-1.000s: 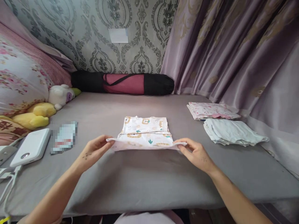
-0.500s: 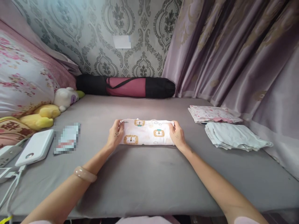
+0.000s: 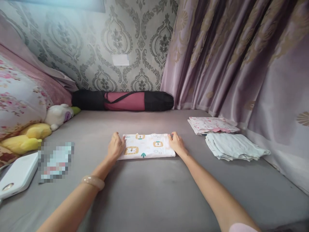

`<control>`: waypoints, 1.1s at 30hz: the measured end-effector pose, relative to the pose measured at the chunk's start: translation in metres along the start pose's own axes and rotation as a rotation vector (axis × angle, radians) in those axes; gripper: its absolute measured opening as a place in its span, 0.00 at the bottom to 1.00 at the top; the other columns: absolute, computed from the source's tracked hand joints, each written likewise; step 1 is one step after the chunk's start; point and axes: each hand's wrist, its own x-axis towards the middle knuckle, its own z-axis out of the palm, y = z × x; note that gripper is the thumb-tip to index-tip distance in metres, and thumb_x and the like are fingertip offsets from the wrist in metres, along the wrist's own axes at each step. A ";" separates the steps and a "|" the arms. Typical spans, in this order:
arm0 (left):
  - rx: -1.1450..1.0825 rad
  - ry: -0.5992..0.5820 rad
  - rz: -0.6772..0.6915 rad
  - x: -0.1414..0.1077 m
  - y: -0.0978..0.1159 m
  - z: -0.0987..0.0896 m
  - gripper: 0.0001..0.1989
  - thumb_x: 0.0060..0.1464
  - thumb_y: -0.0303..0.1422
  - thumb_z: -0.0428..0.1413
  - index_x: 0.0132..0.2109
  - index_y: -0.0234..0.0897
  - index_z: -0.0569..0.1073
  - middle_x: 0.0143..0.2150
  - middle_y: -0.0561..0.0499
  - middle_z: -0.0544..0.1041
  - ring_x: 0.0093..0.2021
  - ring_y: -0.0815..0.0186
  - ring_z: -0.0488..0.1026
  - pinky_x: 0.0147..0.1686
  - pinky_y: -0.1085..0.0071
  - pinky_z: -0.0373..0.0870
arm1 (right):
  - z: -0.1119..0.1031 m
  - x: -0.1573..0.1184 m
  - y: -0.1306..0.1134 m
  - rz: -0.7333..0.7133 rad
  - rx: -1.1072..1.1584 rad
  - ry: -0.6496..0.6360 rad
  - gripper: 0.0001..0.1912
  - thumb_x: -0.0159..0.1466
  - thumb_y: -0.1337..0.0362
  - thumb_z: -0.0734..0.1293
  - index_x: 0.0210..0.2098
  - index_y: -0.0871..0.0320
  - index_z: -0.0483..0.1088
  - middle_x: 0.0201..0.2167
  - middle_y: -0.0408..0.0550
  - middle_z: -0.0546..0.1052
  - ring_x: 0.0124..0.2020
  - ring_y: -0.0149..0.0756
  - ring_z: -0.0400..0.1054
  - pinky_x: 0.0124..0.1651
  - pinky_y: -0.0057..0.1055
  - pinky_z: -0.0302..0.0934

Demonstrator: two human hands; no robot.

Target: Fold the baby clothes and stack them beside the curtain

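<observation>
A folded white cloth (image 3: 148, 149) printed with lion faces lies flat on the grey sheet in front of me, its long side running left to right. My left hand (image 3: 116, 145) is at its left end, fingers curled and closed at the edge. On the opposite end, my right hand (image 3: 177, 143) pinches the upper right corner between thumb and fingers. The fingertips of my left hand are partly hidden behind the hand itself.
To the right lie a folded pink-patterned cloth stack (image 3: 212, 125) and a folded pale green cloth stack (image 3: 236, 146). A black and maroon roll bag (image 3: 124, 101) rests by the wall. On the left are a white power bank (image 3: 19, 175), a blurred-out item (image 3: 56, 162) and yellow plush toys (image 3: 21, 141).
The lion-print cloth has gone from slightly raised at its far edge to lying flatter on the sheet, both hands staying at its ends. The view has tilted up and shifted right.
</observation>
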 end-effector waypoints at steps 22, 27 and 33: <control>0.263 -0.170 0.454 -0.041 0.054 0.044 0.25 0.66 0.33 0.38 0.66 0.31 0.60 0.70 0.39 0.57 0.70 0.53 0.52 0.66 0.49 0.51 | 0.057 -0.048 -0.081 -0.638 -0.005 -0.069 0.29 0.72 0.61 0.48 0.68 0.67 0.53 0.69 0.55 0.55 0.71 0.43 0.44 0.71 0.45 0.34; 0.282 -0.168 0.403 -0.046 0.059 0.038 0.26 0.66 0.35 0.39 0.67 0.34 0.61 0.71 0.41 0.56 0.70 0.49 0.51 0.65 0.46 0.49 | 0.058 -0.049 -0.081 -0.652 -0.023 -0.047 0.29 0.71 0.61 0.49 0.68 0.65 0.53 0.69 0.54 0.55 0.71 0.42 0.43 0.71 0.44 0.33; 0.277 -0.132 0.348 -0.048 0.057 0.036 0.26 0.65 0.40 0.41 0.67 0.37 0.62 0.69 0.39 0.59 0.69 0.44 0.53 0.63 0.43 0.49 | 0.060 -0.050 -0.081 -0.592 -0.016 -0.021 0.30 0.71 0.59 0.50 0.68 0.68 0.54 0.69 0.56 0.55 0.71 0.42 0.43 0.71 0.44 0.32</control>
